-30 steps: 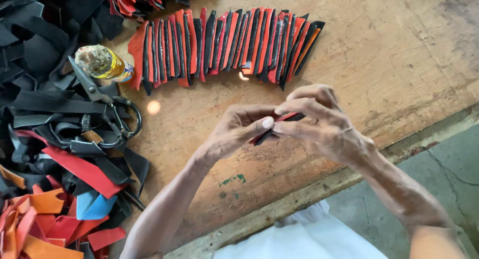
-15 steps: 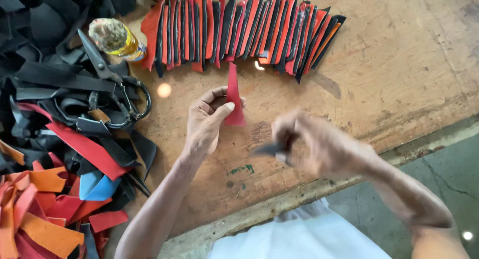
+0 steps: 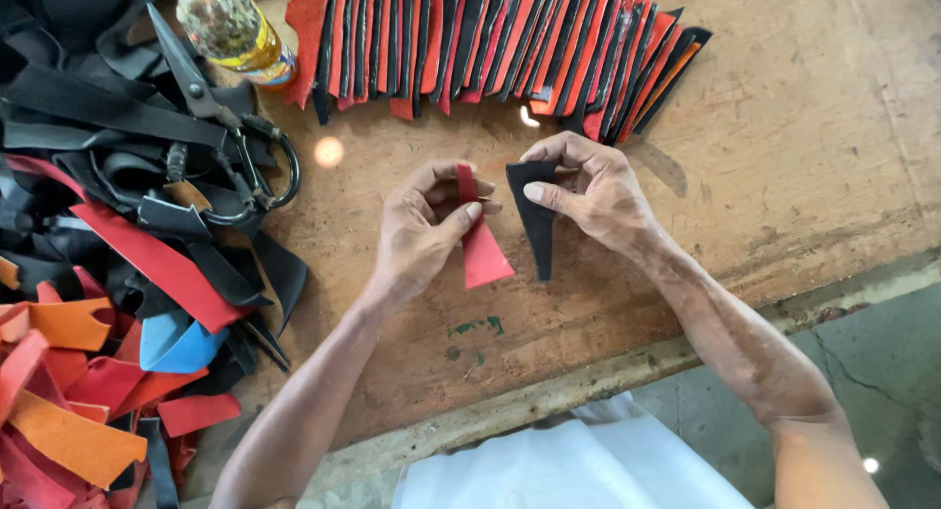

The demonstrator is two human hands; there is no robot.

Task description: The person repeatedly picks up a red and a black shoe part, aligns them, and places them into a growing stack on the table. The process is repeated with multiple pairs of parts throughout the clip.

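left hand [image 3: 417, 237] pinches a red leather wedge [image 3: 480, 242]; right hand [image 3: 588, 197] grips a black wedge [image 3: 536, 215], held apart just below the fanned row [image 3: 490, 39]

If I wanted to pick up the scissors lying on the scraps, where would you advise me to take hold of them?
Probably by the black loop handles, coming from the right, off the bare table. The scissors lie with their blades pointing up-left toward the bottle, and the loops stick out over the scrap pile's edge, open to fingers.

Scrap heap [image 3: 108, 303] blocks left; bare bench [image 3: 814, 166] open right.
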